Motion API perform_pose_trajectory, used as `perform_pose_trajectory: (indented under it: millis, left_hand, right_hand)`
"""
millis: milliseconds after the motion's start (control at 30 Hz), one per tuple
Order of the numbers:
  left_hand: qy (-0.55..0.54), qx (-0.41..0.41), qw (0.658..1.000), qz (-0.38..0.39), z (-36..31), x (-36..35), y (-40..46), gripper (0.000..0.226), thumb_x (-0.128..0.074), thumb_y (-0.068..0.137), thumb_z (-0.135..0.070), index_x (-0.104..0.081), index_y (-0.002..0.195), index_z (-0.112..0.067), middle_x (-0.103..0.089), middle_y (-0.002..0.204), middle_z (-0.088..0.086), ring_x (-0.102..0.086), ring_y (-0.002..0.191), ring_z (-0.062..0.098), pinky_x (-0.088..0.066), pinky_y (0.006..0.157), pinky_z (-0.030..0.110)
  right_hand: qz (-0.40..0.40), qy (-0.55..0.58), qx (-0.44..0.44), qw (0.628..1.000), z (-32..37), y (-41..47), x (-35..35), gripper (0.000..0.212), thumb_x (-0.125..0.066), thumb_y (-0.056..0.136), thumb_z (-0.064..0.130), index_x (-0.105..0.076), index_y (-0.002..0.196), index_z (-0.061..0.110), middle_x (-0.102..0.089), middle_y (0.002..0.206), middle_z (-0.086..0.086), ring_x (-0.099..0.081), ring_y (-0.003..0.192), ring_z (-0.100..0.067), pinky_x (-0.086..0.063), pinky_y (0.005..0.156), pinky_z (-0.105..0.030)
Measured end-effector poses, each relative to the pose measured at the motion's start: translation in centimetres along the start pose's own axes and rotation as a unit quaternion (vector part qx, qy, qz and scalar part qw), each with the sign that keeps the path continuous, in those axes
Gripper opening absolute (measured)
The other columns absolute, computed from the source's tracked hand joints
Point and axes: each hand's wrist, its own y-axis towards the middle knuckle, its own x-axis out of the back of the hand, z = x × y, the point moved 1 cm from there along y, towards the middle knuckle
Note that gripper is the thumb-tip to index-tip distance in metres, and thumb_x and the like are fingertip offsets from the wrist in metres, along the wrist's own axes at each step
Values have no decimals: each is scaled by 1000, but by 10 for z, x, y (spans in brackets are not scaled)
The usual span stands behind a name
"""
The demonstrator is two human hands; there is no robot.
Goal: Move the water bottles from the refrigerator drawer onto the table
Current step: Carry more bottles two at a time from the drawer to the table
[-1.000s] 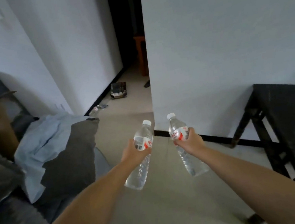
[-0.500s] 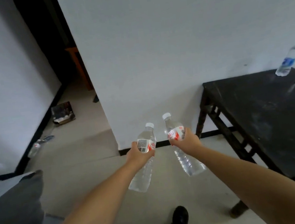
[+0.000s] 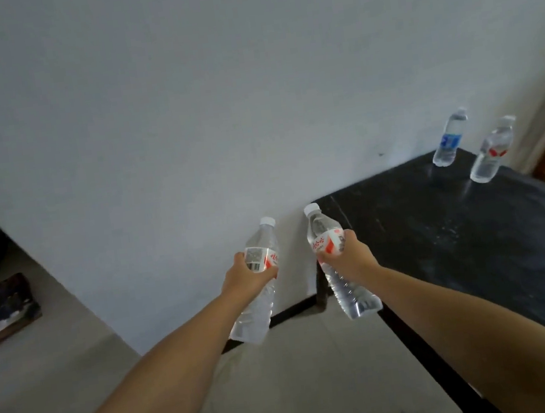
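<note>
Bottles, two of them, are held in the air, one in each hand, short of the worktop (image 3: 475, 250). Left hand (image 3: 243, 276) is closed around the label band of the left bottle (image 3: 256, 283); right hand (image 3: 347, 255) is closed around the label band of the right bottle (image 3: 334, 260). Both bottles are held cap-up with their long axes tilted, the caps pointing up and away from the person and the bases hanging below the fists. Both caps are on.

Relative to the worktop: the right bottle hangs at its near-left corner, its base just off the left edge. The left bottle is further left, clear of the worktop and over the floor (image 3: 287, 393). The right hand is therefore judged the nearer for setting down. Two more bottles already stand upright at the far end of the worktop, one with a blue label (image 3: 449, 140) and one with a red label (image 3: 492, 151), well apart from the hands. The near part of the worktop appears bare.

Judgement: setting down calls for carrying each bottle rightward over the worktop and righting its axis to vertical before release.
</note>
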Motion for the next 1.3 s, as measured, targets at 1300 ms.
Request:
perform_pose_trajectory:
  millis: [1300]
  left_hand:
    - [158, -285, 799, 505, -373, -423, 256, 60, -78, 71, -35, -41, 115, -20, -59, 113, 2, -59, 102, 17, -50, 85, 31]
  right_hand:
    - [-427, 173, -373, 805, -213, 200, 272, 56, -72, 80, 35, -40, 120, 11, -60, 108, -9, -60, 90, -22, -51, 74, -36]
